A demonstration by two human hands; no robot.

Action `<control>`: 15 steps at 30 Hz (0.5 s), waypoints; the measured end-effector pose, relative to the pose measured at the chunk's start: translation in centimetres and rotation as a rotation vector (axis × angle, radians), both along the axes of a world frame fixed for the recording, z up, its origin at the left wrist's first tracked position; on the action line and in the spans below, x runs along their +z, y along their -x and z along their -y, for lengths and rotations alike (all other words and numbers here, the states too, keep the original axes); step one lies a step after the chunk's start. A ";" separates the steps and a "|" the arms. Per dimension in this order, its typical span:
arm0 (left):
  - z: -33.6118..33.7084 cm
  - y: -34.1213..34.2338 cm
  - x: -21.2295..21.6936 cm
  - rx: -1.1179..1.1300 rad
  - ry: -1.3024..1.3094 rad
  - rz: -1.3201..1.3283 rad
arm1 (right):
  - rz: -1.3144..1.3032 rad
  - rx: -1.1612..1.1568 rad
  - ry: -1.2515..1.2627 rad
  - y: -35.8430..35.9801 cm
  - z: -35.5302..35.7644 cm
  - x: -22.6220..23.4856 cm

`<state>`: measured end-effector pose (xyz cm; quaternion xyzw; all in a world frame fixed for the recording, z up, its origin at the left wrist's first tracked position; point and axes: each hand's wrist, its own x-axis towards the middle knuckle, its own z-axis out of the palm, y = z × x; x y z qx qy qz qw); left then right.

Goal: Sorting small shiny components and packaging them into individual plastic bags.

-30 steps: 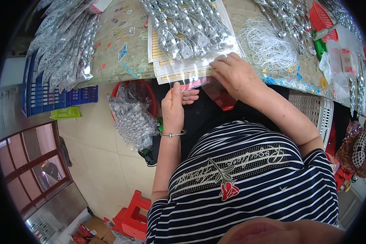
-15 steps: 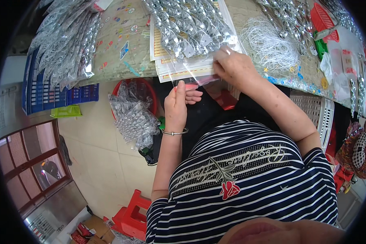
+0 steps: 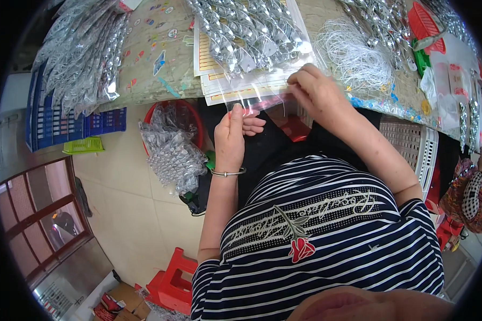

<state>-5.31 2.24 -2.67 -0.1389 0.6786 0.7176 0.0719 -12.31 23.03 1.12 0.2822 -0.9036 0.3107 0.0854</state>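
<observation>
A clear plastic bag point(image 3: 254, 95) holds several silver twisted foil strands point(image 3: 251, 35) and lies over printed paper sheets point(image 3: 201, 59) at the table edge. My left hand point(image 3: 233, 136), wearing a metal bracelet, is closed on the near end of the bag, thumb on top and fingers beneath. At the bag's right corner is my right hand point(image 3: 324, 99), its fingers bent and slightly apart, with nothing visible in them. A pinkish strip shows through the plastic between the hands.
White cord point(image 3: 353, 56) lies tangled at right, near a red basket point(image 3: 427, 27). Bagged silver strands point(image 3: 83, 59) are heaped at left above a blue crate point(image 3: 37, 117). Below the table are a red tub point(image 3: 198, 115) of bagged pieces and a white crate point(image 3: 426, 155); a red stool point(image 3: 174, 278) stands behind.
My right hand has shifted slightly right and down, and its fingers have drawn apart from their blurred, closed pose. My left hand keeps its hold on the bag.
</observation>
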 end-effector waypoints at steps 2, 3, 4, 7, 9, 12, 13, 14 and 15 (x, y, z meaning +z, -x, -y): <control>-0.1 -0.1 -0.1 0.000 -0.017 0.006 | 0.052 0.010 -0.052 -0.7 0.2 0.1; -0.1 0.0 -0.1 0.000 -0.030 0.006 | 0.060 0.023 -0.071 -0.8 0.3 -0.1; -0.1 0.0 0.0 -0.002 -0.030 0.006 | 0.067 0.037 -0.090 -0.8 0.5 -0.3; -0.2 -0.1 0.3 -0.014 0.008 0.012 | 0.047 0.033 -0.105 -0.7 1.1 -1.2; -0.2 0.0 0.2 -0.021 0.003 0.004 | 0.031 0.031 -0.109 -0.5 1.5 -1.6; -0.6 -0.1 0.1 -0.001 -0.044 -0.037 | 0.003 0.028 -0.128 -0.2 1.8 -2.4; -0.6 0.0 0.1 -0.001 -0.044 -0.038 | -0.002 0.024 -0.136 0.0 1.7 -2.9; -0.6 0.1 0.1 -0.002 -0.056 -0.045 | -0.007 0.020 -0.145 0.1 1.7 -3.2; -0.6 0.1 0.1 -0.001 -0.068 -0.051 | -0.006 0.021 -0.146 0.2 1.6 -3.1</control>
